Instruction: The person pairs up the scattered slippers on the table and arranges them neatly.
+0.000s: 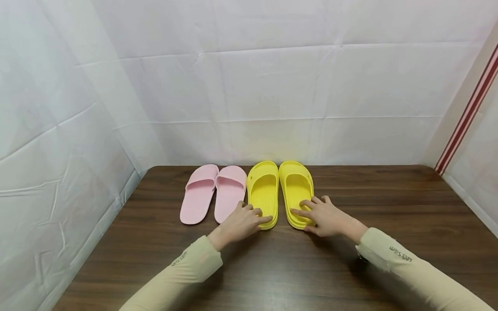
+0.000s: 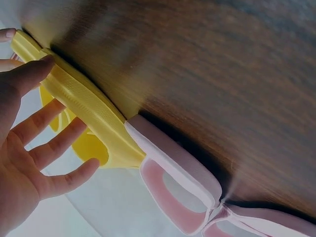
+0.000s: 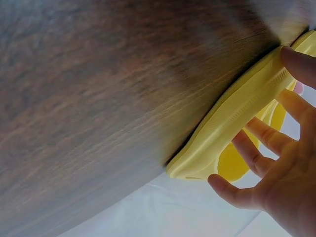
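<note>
Two yellow slippers stand side by side on the table, toes toward the back. At the heel of the left yellow slipper (image 1: 264, 194) is my left hand (image 1: 242, 223), its thumb at the heel edge and its other fingers spread along the side in the left wrist view. My right hand (image 1: 328, 216) is at the heel of the right yellow slipper (image 1: 295, 188). Its thumb touches the heel edge in the right wrist view, and the spread fingers reach over the side. Both slippers lie flat on the table, a narrow gap between their heels.
Left of the yellow pair lie two pink slippers, the outer pink slipper (image 1: 197, 201) and the inner pink slipper (image 1: 228, 196), which is close to the left yellow one. The dark wooden table (image 1: 280, 276) ends at a white cloth backdrop (image 1: 272, 86) behind the toes.
</note>
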Motion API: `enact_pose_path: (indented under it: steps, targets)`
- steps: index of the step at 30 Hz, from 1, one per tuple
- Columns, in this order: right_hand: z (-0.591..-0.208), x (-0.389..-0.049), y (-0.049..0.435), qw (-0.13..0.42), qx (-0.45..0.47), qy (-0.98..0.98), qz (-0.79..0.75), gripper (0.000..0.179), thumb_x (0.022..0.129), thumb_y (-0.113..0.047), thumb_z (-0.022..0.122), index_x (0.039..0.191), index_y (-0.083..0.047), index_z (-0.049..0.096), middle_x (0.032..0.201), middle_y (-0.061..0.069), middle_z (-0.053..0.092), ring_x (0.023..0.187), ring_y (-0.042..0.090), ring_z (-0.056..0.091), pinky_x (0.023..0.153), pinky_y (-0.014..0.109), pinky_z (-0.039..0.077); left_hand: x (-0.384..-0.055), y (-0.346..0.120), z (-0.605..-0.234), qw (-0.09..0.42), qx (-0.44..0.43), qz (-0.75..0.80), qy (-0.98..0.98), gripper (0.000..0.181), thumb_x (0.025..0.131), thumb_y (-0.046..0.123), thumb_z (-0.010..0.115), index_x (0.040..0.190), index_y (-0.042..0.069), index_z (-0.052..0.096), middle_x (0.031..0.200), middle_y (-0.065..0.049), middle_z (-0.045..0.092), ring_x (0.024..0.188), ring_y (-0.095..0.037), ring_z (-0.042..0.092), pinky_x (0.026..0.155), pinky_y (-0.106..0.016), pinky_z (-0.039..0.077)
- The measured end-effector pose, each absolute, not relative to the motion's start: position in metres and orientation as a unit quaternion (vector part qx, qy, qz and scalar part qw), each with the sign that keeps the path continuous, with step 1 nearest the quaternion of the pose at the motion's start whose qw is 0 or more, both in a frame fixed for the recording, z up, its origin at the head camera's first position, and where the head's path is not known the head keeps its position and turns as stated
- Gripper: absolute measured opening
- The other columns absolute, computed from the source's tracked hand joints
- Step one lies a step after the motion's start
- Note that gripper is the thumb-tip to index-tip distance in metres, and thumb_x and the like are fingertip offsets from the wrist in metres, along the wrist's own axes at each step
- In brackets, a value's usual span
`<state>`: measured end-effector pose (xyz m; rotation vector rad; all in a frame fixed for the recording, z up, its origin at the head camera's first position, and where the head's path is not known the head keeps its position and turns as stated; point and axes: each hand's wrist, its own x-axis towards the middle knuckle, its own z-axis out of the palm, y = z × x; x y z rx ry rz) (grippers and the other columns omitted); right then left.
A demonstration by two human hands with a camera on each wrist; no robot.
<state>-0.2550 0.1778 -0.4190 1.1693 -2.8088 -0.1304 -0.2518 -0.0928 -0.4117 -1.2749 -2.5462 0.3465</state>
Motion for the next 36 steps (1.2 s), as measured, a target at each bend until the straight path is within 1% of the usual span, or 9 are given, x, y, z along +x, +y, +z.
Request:
enact_pose_path:
  steps: [6,11,18,29,36]
  targets:
    - [-0.4201,-0.2561,0.1756,0.046,0.381,-0.923,-0.039,0.055,0.081,-0.04,0.06,0.132,-0.028,0.043,0.124,0.01,0.05,0.101,0.027,0.045,0.078,0.053,0.035,-0.2529,-0.0947,-0.4138,0.14,-0.441,0.121,-0.878,0.034,0.081,0.031,0.062,0.115,0.036,0.056,0.091,0.005,0.064,0.078,-0.017,0.058,0.067,-0.035,0.043]
    - [-0.4211,-0.2536,0.1752,0.035,0.37,-0.928,-0.02,0.054,0.082,-0.037,0.059,0.133,-0.027,0.042,0.127,0.011,0.049,0.107,0.03,0.043,0.082,0.057,0.033,-0.2531,-0.0945,-0.4139,0.141,-0.442,0.123,-0.877,0.035,0.081,0.03,0.061,0.115,0.035,0.056,0.091,0.005,0.064,0.077,-0.016,0.058,0.067,-0.035,0.043]
    - [-0.421,-0.2502,0.1753,0.029,0.362,-0.932,-0.011,0.054,0.083,-0.036,0.058,0.133,-0.027,0.041,0.129,0.012,0.047,0.11,0.031,0.042,0.085,0.059,0.032,-0.252,-0.0942,-0.4127,0.122,-0.438,0.115,-0.883,0.036,0.082,0.031,0.061,0.117,0.034,0.056,0.093,0.004,0.064,0.079,-0.017,0.058,0.069,-0.035,0.043]
    - [-0.4235,-0.2503,0.1791,0.037,0.371,-0.928,-0.008,0.053,0.084,-0.036,0.058,0.133,-0.027,0.041,0.13,0.012,0.047,0.111,0.032,0.042,0.082,0.057,0.033,-0.2524,-0.0938,-0.4152,0.15,-0.446,0.12,-0.874,0.036,0.08,0.03,0.063,0.115,0.034,0.055,0.091,0.005,0.063,0.078,-0.017,0.057,0.068,-0.034,0.041]
    - [-0.4228,-0.2497,0.1798,0.032,0.37,-0.929,0.001,0.053,0.084,-0.035,0.058,0.133,-0.027,0.041,0.13,0.012,0.047,0.114,0.032,0.042,0.084,0.06,0.033,-0.2506,-0.0929,-0.414,0.147,-0.445,0.124,-0.875,0.036,0.081,0.029,0.061,0.116,0.033,0.055,0.091,0.005,0.063,0.077,-0.016,0.058,0.072,-0.036,0.041]
